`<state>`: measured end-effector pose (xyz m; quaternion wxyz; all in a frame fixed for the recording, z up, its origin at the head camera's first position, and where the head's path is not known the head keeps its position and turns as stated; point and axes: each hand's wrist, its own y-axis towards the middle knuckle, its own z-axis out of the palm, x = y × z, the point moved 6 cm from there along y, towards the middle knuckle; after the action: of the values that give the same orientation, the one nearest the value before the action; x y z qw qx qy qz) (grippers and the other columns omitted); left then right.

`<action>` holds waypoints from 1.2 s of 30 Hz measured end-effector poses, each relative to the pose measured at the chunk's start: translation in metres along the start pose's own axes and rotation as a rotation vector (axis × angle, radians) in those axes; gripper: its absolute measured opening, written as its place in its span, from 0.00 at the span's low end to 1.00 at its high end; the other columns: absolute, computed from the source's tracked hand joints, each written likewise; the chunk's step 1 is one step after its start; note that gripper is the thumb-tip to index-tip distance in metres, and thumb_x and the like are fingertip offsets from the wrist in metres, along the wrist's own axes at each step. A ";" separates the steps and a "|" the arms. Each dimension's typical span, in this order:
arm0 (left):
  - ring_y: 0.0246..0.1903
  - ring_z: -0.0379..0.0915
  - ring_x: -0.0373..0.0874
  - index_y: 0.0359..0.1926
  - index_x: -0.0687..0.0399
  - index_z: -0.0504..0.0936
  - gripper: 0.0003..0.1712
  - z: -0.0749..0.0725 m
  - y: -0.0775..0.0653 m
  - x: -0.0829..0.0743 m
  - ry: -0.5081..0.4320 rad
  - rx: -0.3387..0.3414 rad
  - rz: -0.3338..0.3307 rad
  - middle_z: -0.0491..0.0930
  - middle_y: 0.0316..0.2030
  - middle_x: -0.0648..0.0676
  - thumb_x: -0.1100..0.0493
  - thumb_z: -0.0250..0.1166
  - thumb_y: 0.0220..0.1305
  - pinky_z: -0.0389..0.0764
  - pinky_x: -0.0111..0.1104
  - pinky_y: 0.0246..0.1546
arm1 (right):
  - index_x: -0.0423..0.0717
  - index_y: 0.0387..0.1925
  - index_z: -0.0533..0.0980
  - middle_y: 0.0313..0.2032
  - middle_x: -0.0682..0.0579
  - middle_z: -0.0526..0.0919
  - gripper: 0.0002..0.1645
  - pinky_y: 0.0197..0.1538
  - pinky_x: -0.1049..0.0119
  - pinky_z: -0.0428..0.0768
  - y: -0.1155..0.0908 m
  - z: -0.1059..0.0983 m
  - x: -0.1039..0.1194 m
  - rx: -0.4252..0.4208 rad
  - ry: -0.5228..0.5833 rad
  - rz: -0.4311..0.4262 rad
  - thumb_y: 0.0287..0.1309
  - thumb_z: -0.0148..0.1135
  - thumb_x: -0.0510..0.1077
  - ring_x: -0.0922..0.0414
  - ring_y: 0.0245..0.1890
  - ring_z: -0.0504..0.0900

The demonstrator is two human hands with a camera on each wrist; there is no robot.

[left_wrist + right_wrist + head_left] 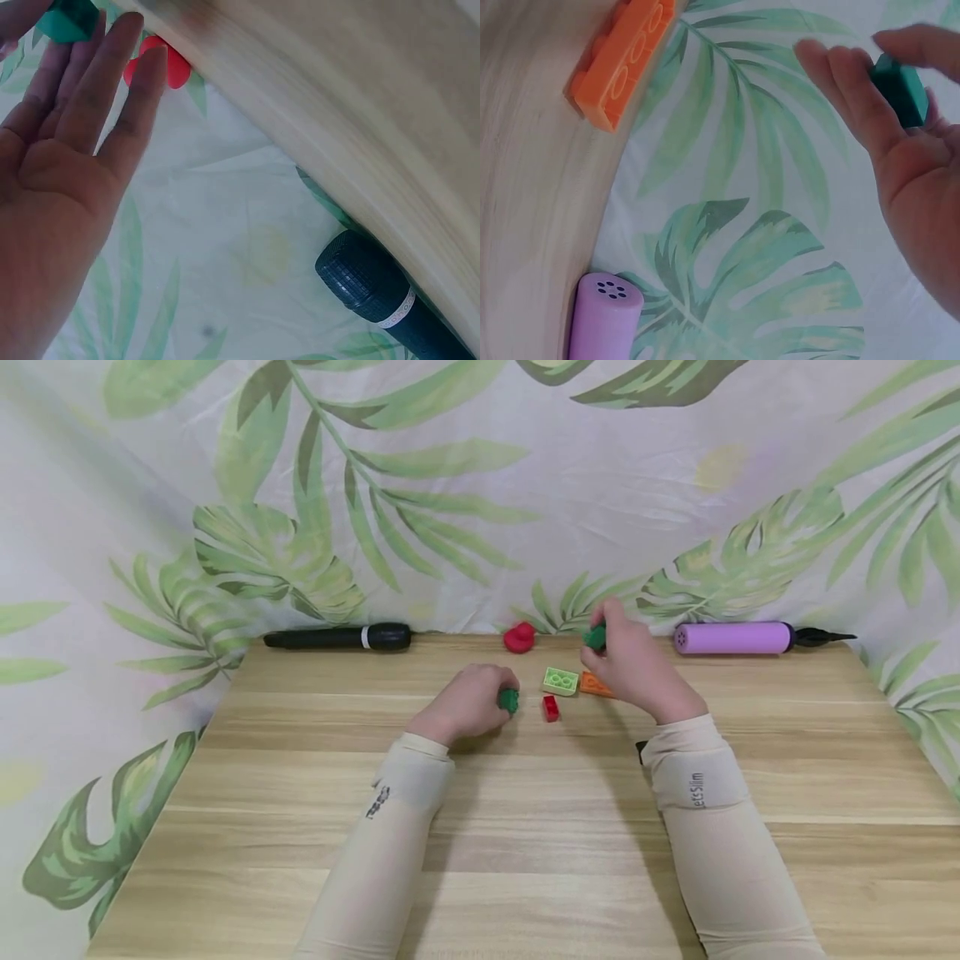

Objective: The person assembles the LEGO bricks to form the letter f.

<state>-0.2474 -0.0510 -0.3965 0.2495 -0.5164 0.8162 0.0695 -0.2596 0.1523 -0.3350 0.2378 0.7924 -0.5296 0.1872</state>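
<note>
Two green blocks, each in a two-sided pinch, above a small group of bricks

Item 1: left green block [508, 699]. Location: centre of the head frame. Held by the left hand [468, 697], thumb and finger pinching it; the remaining fingers reach past it, free of load. Contact with the tabletop [525, 860] cannot be told.

Item 2: right green block [596, 637]. Location: just above and right of centre. Pinched between thumb and fingers of the right hand [626, 664], seemingly raised off the wood. In both cases a pinch probably suits so small a piece and leaves part of its surface uncovered.

Item 3: lime brick [561, 681], between the hands, ringed hollow face showing.

Item 4: orange brick [595, 684], just right of the lime one, partly hidden by the right hand; touching or apart cannot be told.

Item 5: red brick [551, 708], just below the lime brick. Items 3 to 5 lie within easy reach of both hands, presumably for convenience.

Item 6: along the tabletop's far edge, left to right: black baton [387, 637] with a pale band, red toy [519, 637], purple cylinder [731, 637] with a black tapered end. Their placing likely keeps the working area free.
</note>
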 end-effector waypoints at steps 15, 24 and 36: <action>0.45 0.77 0.48 0.56 0.56 0.86 0.20 0.004 0.000 -0.004 0.055 0.013 0.017 0.82 0.47 0.55 0.62 0.76 0.63 0.81 0.40 0.54 | 0.41 0.50 0.75 0.38 0.41 0.86 0.13 0.39 0.55 0.80 0.001 0.017 -0.005 0.154 -0.109 0.039 0.68 0.62 0.42 0.50 0.32 0.80; 0.44 0.75 0.48 0.56 0.54 0.84 0.19 0.008 -0.001 0.000 0.082 0.060 -0.002 0.80 0.42 0.53 0.61 0.75 0.65 0.80 0.40 0.51 | 0.37 0.43 0.79 0.44 0.39 0.88 0.05 0.48 0.49 0.83 0.003 0.018 -0.005 0.161 -0.117 0.014 0.68 0.59 0.31 0.45 0.43 0.86; 0.44 0.75 0.48 0.57 0.53 0.84 0.20 0.009 -0.001 0.000 0.098 0.067 0.008 0.80 0.42 0.53 0.60 0.75 0.65 0.80 0.40 0.51 | 0.48 0.24 0.75 0.18 0.54 0.67 0.28 0.34 0.58 0.69 0.002 0.015 -0.004 0.148 -0.136 0.030 0.81 0.52 0.56 0.55 0.23 0.68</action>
<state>-0.2437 -0.0478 -0.4039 0.2262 -0.5075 0.8312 0.0180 -0.2627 0.1461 -0.3492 0.1394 0.8106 -0.5411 0.1754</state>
